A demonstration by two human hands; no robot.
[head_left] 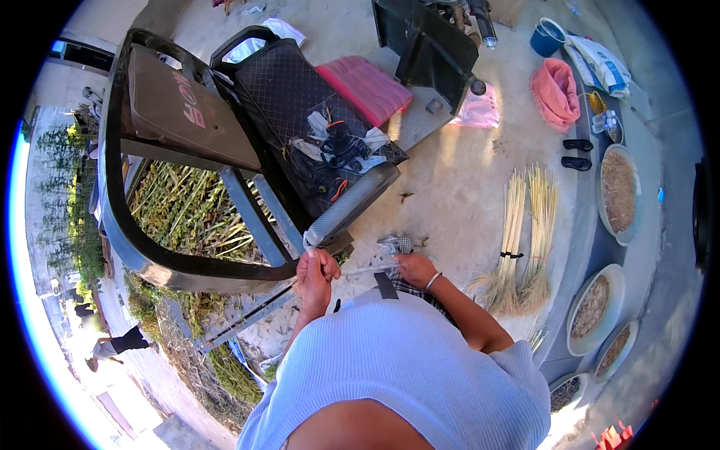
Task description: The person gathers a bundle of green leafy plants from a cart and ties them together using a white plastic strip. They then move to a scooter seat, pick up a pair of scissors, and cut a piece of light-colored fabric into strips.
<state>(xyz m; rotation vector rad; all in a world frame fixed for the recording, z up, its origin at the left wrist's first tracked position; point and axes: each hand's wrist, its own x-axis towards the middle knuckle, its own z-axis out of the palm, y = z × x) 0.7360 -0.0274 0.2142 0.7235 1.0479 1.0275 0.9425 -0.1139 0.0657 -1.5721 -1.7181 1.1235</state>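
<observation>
Pinching pale see-through strip in left hand, fingertips right at lower end of grey patterned bar. Right hand grasping same strip, fingers curled; strip runs nearly straight between both hands, just beyond my pale shirt. Black quilted seat beside bar, dark straps lying on it. Straw bundle on floor, off to right.

A thin, pale strip, seemingly drawn straight, stretches between the curled left hand and the right hand, whose fingers pinch it; string or tape, it is too small to tell. Just beyond the left fingertips, a rounded armrest in grey patterned covering slants away rightward, its whitish near end right at those fingertips.
</observation>
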